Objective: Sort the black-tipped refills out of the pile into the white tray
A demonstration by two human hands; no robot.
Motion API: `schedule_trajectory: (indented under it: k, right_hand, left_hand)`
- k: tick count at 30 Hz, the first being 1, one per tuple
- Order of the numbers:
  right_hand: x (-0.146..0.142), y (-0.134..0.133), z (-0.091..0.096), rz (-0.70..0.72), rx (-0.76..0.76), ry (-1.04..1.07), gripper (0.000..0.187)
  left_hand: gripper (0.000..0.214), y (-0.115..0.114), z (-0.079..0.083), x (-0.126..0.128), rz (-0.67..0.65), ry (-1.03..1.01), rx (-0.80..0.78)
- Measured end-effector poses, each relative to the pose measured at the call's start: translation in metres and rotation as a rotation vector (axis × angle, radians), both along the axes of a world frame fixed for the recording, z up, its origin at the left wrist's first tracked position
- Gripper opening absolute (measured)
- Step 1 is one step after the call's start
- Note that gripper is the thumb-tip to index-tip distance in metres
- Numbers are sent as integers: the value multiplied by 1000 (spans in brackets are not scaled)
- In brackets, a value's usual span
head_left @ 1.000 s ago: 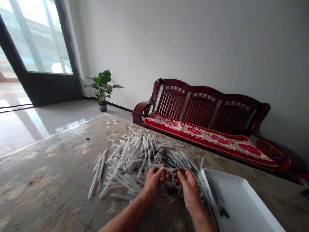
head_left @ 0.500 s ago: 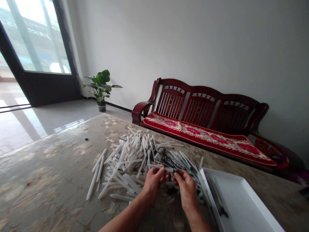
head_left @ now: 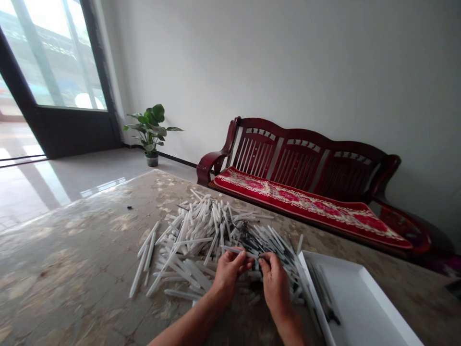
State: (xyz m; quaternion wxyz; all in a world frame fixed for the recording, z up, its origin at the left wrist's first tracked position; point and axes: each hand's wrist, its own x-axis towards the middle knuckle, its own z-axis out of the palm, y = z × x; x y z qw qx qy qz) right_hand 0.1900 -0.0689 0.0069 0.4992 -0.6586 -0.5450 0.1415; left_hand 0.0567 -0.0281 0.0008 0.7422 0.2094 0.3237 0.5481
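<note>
My left hand is closed on a slim, pale pen-like tube, which points left across the front of a pile. My right hand pinches at the tube's right end, where a small dark part shows; the fingertips hide most of it. Below and behind both hands spreads a heap of white pen-like tubes. Darker slim pieces lie mixed in on the heap's right side. To the right of my right hand stands a shallow white box with several dark-ended tubes along its left side.
The heap and box rest on a table with a patterned, glossy cover. A few loose tubes lie left of the heap. Beyond the table are a red wooden bench, a potted plant and a dark-framed glass door.
My right hand has turned slightly and its fingers have curled closer together at the tube's right end. My left hand and the heap look nearly the same.
</note>
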Motion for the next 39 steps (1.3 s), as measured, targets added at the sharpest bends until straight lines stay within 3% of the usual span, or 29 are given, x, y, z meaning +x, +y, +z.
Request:
schedule_trajectory:
  k: [12, 15, 21, 24, 27, 31, 33, 39]
  right_hand:
    - [-3, -5, 3, -41, -61, -284, 41]
    - [-3, -6, 2, -29, -86, -203, 44]
    - [-3, -2, -2, 62, -126, 219, 50]
    - [-4, -2, 0, 75, -168, 290, 53]
    - [-3, -4, 6, 102, -215, 279, 54]
    - [1, -6, 17, 95, -113, 27, 49]
    - [2, -5, 17, 92, -88, 10, 51]
    - [-6, -3, 5, 64, -271, 489, 51]
  left_hand:
    - [51, -6, 5, -1, -30, 41, 26]
    - [52, -6, 5, -1, -35, 38, 45]
    - [49, -8, 4, 0, -51, 50, 103]
    - [49, -8, 5, 0, -53, 55, 105]
    - [50, -6, 6, 0, -30, 64, 62]
    - [52, -4, 6, -1, -19, 81, 32]
    - [51, -5, 5, -1, -36, 77, 44]
    - [45, -8, 4, 1, -22, 100, 144]
